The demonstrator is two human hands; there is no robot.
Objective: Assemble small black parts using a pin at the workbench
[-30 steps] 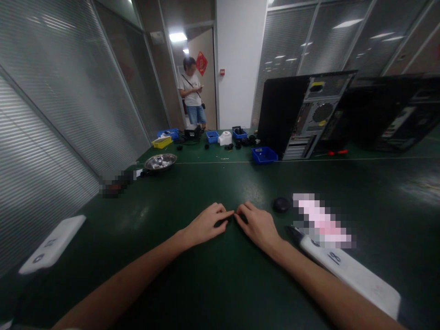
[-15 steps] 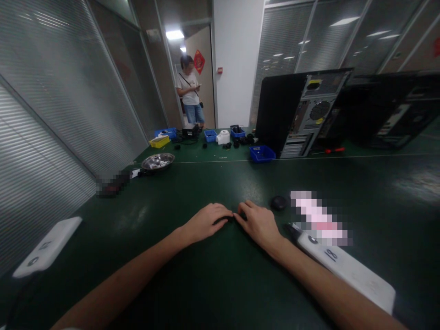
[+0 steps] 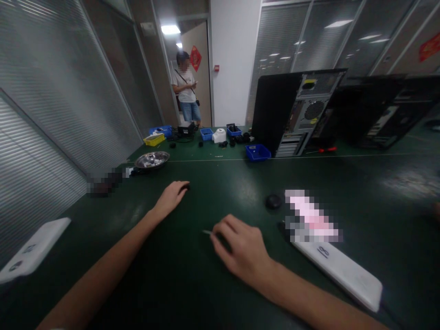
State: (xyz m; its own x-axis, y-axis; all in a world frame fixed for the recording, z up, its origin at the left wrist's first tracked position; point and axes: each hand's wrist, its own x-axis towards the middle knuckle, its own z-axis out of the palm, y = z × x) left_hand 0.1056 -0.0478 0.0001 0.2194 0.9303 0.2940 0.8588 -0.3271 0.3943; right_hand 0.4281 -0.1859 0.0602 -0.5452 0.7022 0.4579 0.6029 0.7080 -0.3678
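My left hand (image 3: 171,196) reaches over the green tabletop (image 3: 206,284), its fingers curled round a small black part (image 3: 186,187) that is mostly hidden. Nearer to me and to the right, my right hand (image 3: 242,245) pinches a thin, pale sliver-like piece (image 3: 206,232) between thumb and fingertips; its kind cannot be made out. A round black object (image 3: 273,201) lies on the table beyond my right hand. Right of that hand lies a long white device (image 3: 338,266) marked 18.
Toward the back left stands a metal dish (image 3: 152,160) of small pieces. Blue trays (image 3: 257,152), a yellow tray (image 3: 154,139) and a white part (image 3: 219,135) line the back. A computer case (image 3: 275,114) stands back right. A person (image 3: 186,87) is by the door.
My hands have moved apart. The left went left and away from me with the black part; the right came nearer, with the pale piece now showing in its fingers.
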